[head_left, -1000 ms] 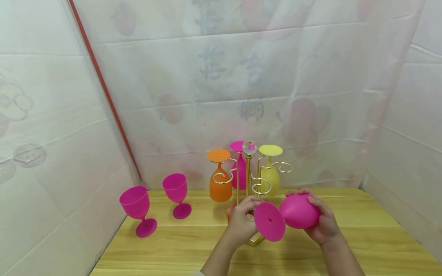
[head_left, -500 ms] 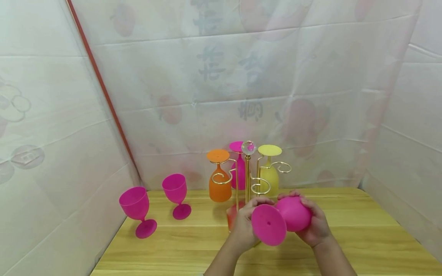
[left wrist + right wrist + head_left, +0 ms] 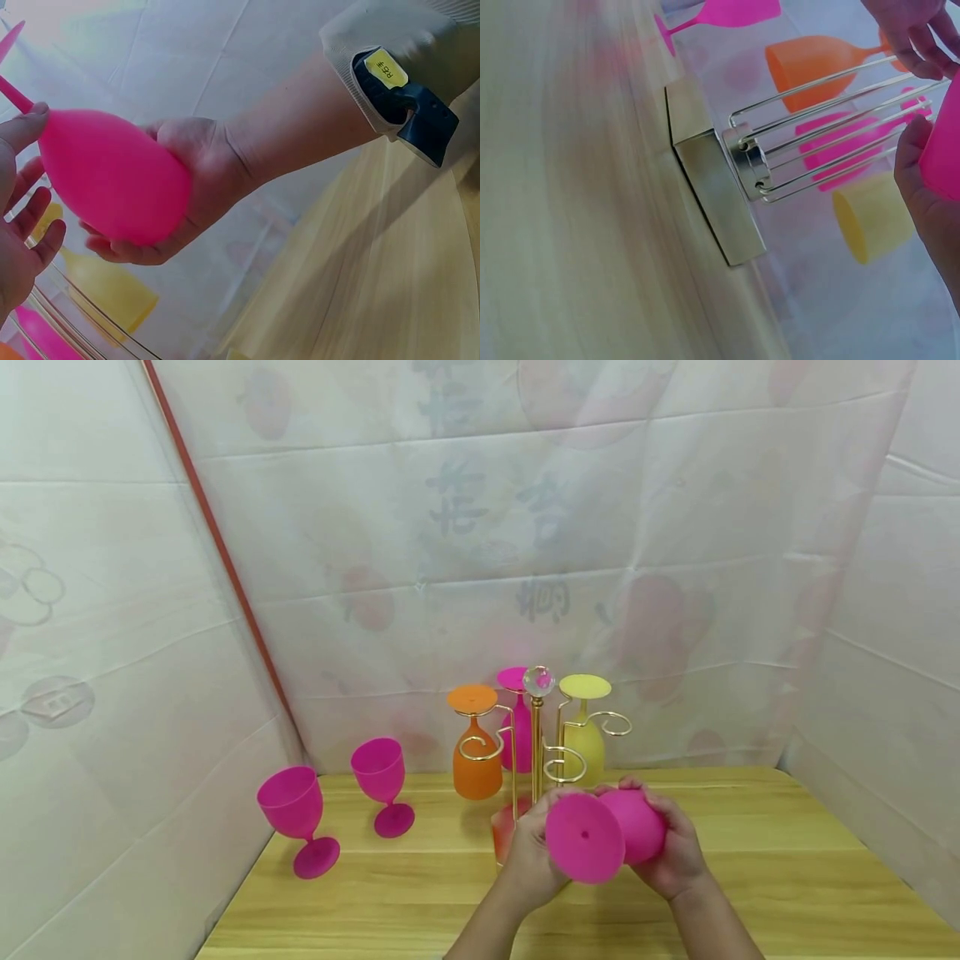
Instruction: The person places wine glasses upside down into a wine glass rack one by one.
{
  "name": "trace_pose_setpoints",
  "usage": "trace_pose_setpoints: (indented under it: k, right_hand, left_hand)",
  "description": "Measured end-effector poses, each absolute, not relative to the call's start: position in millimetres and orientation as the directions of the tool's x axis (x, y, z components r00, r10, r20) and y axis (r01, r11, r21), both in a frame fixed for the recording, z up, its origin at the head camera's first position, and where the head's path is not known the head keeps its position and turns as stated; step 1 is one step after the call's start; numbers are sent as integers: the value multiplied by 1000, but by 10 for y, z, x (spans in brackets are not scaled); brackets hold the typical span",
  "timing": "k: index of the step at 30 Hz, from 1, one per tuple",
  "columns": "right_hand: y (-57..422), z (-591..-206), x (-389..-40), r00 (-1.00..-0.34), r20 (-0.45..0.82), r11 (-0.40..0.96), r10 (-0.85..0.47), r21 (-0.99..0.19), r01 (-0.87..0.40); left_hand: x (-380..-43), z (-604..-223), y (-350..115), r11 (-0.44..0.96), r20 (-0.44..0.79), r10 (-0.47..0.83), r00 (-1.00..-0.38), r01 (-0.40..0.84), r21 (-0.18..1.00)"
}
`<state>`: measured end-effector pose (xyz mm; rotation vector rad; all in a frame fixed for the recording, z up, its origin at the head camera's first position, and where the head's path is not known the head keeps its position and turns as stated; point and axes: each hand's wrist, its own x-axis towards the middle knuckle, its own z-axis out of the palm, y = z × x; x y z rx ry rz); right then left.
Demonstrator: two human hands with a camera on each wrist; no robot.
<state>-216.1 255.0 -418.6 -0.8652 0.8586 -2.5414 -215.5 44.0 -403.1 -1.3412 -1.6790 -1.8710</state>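
A pink goblet (image 3: 641, 827) is held in both hands before the rack, its round foot facing the head camera. My right hand (image 3: 678, 856) cups the bowl, fingers curled round it. At the stem is my left hand (image 3: 532, 864), its thumb against the narrow neck in the left wrist view, other fingers behind the stem. The gold wire rack (image 3: 537, 743) has a crystal ball on top. Upside down in its loops hang an orange goblet (image 3: 477, 768), another pink goblet (image 3: 517, 743) and a yellow goblet (image 3: 588, 752).
Two more pink goblets stand upright on the left of the wooden table (image 3: 375, 902): a nearer goblet (image 3: 294, 806) and a farther goblet (image 3: 378, 772). Curled wire loops (image 3: 564, 766) stick out from the rack towards me. Pale printed curtains (image 3: 675, 527) enclose the table.
My right hand has brought the goblet's bowl leftward, closer to the left hand, and the foot has turned more squarely to the head camera. The rack and the standing goblets have stayed put.
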Motion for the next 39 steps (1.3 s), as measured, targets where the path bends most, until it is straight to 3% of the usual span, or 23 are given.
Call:
trace_pose_setpoints:
  k: [7, 22, 30, 39]
  right_hand:
    - [2542, -4223, -2170, -773, 420, -750, -475, -653, 106]
    - [2555, -4282, -2193, -753, 407, -748, -517, -643, 165]
    - [2551, -4332, -2234, -781, 434, -731, -450, -681, 43]
    - [2536, -4346, -2247, -793, 450, -699, -411, -714, -43]
  left_hand:
    - [-2171, -4036, 444, -259, 818, 330, -471, 788, 558]
    - [-2145, -4000, 456, -184, 803, 306, -512, 795, 577]
    - [-2142, -4001, 465, -174, 797, 302, -524, 791, 586]
    - [-2123, -4006, 478, -166, 741, 312, -595, 733, 659]
